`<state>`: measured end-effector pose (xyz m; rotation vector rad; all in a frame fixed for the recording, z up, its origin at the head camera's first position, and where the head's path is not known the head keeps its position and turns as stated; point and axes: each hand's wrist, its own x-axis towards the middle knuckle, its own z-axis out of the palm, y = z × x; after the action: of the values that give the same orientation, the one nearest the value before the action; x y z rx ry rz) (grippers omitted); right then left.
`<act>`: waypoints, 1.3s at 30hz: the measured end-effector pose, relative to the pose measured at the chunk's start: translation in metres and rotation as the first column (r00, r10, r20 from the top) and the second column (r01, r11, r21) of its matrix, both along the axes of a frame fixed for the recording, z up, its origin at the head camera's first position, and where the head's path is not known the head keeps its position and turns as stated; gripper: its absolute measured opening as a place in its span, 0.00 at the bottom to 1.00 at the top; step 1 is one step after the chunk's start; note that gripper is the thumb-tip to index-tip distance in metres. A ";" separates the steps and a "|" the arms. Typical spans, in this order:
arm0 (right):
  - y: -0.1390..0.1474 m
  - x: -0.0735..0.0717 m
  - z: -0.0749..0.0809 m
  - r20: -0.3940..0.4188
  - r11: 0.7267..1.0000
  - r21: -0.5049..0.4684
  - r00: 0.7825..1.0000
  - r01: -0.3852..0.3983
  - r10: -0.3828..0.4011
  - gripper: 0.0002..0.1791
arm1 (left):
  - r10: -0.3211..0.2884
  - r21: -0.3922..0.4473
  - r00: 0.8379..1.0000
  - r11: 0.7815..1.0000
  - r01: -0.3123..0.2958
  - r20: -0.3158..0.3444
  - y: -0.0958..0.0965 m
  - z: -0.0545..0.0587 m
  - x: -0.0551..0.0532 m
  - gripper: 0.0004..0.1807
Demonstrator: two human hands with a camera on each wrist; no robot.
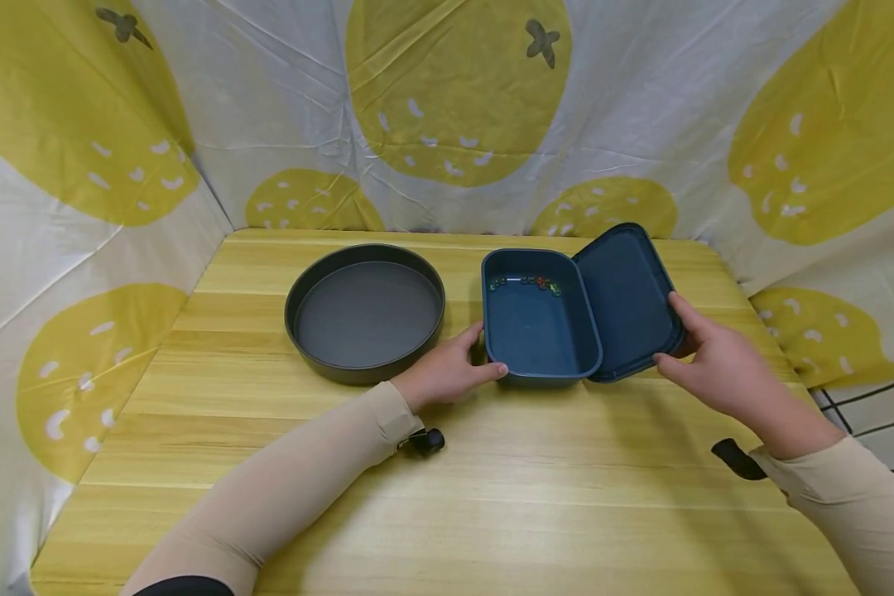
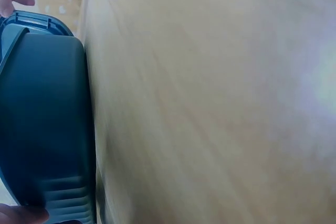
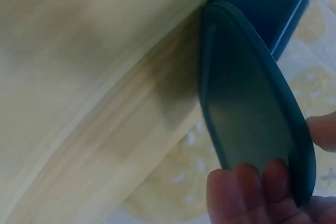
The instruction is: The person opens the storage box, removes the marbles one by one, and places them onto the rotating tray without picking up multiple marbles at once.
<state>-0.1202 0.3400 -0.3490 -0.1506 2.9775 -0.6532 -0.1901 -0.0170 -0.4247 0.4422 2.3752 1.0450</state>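
Observation:
A dark blue rectangular box (image 1: 540, 331) stands on the table, with several small green, red and clear bead-like pieces (image 1: 542, 283) at the far end of its floor. My left hand (image 1: 447, 368) holds the box's near left corner, its thumb at the front rim and its fingers along the left wall. In the left wrist view, a fingertip (image 2: 23, 214) touches the box near some ridges. The matching blue lid (image 1: 626, 298) tilts against the box's right side. My right hand (image 1: 718, 364) grips the lid's outer edge, with several fingertips (image 3: 247, 187) curled round its underside.
A round dark grey pan (image 1: 365, 314) sits left of the box, close to my left forearm. The wooden table (image 1: 529, 497) ends at a yellow-and-white fruit-patterned cloth (image 1: 454, 108) behind and at both sides. A black wire grid (image 1: 882, 418) shows at the right.

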 end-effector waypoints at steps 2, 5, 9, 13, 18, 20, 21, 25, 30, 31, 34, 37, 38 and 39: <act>0.004 -0.001 0.000 0.022 0.999 0.032 1.000 0.009 -0.010 0.56 | 0.000 0.002 1.000 1.000 0.000 0.000 0.000 0.000 0.000 0.53; 0.011 -0.002 -0.001 0.065 0.998 0.060 0.998 0.015 -0.019 0.57 | 0.001 0.006 1.000 1.000 -0.001 0.006 0.000 0.000 0.000 0.53; 0.020 -0.002 -0.005 0.112 0.997 0.075 0.993 0.023 -0.031 0.58 | 0.002 0.011 1.000 1.000 -0.003 0.014 0.000 0.000 0.000 0.53; 0.028 -0.004 -0.008 0.153 0.997 0.076 0.987 0.032 -0.043 0.57 | 0.003 0.008 1.000 1.000 -0.003 0.015 -0.001 -0.001 0.000 0.53; 0.035 -0.006 -0.011 0.206 0.997 0.066 0.977 0.033 -0.046 0.55 | -0.001 0.002 1.000 1.000 0.001 0.007 -0.001 -0.002 0.000 0.53; 0.037 -0.007 -0.013 0.220 0.997 0.064 0.974 0.034 -0.048 0.55 | -0.003 0.000 1.000 1.000 0.003 0.004 0.000 -0.002 0.000 0.53; 0.038 -0.007 -0.014 0.226 0.997 0.066 0.973 0.035 -0.049 0.55 | -0.004 0.000 1.000 1.000 0.004 0.003 0.000 -0.002 0.000 0.53; 0.042 -0.007 -0.019 0.244 0.996 0.071 0.968 0.045 -0.061 0.55 | -0.002 -0.003 1.000 1.000 0.002 -0.001 0.000 -0.002 0.001 0.54; 0.045 -0.007 -0.026 0.256 0.996 0.072 0.964 0.051 -0.068 0.55 | -0.004 -0.007 1.000 1.000 0.004 -0.004 0.000 -0.002 0.001 0.54; 0.045 -0.007 -0.027 0.263 0.996 0.072 0.962 0.052 -0.069 0.55 | -0.005 -0.008 1.000 1.000 0.005 -0.005 0.000 -0.002 0.001 0.54; 0.048 -0.007 -0.031 0.276 0.996 0.078 0.959 0.047 -0.067 0.56 | -0.004 -0.008 1.000 1.000 0.004 -0.007 0.000 -0.002 0.001 0.54; 0.051 -0.008 -0.034 0.292 0.994 0.098 0.954 0.043 -0.070 0.56 | -0.001 -0.008 1.000 1.000 0.001 -0.006 0.001 -0.002 0.001 0.54; 0.052 -0.009 -0.035 0.299 0.994 0.103 0.951 0.044 -0.073 0.57 | -0.001 -0.008 1.000 1.000 0.001 -0.006 0.001 -0.002 0.001 0.54; 0.053 -0.009 -0.036 0.309 0.993 0.108 0.948 0.041 -0.073 0.57 | 0.000 -0.009 1.000 1.000 0.000 -0.006 0.001 -0.002 0.001 0.54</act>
<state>-0.1297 0.3926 -0.3846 0.0433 2.7079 -0.4795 -0.1888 -0.0164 -0.4265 0.4425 2.3841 1.0345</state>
